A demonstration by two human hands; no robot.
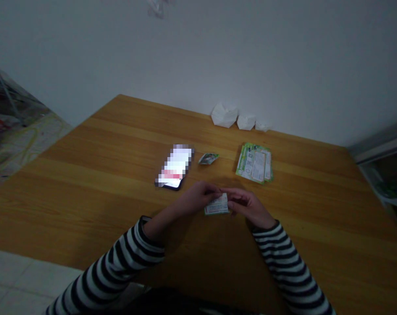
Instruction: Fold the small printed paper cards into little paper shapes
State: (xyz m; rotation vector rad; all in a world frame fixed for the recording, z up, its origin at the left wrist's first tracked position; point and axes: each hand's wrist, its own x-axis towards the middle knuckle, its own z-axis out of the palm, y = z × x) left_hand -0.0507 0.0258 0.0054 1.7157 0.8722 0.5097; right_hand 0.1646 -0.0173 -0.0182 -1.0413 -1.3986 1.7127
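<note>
Across the honey-toned wooden table (pixel 87 175), 3 folded white paper packets (pixel 224 115) sit against the white wall (pixel 198 52); you cannot tell whether they hold anything. A lit black smartphone (pixel 175 168) lies near a stack of green-and-white printed cards (pixel 255 162) and a small creased green-and-white paper piece (pixel 208 158). Your left hand (pixel 195 199) and right hand (pixel 244 205) are nearly closed, their fingers meeting to pinch a small white-and-green card (pixel 217 204) in front of the stack. If your pinch slackens, that card could slip or crease.
</note>
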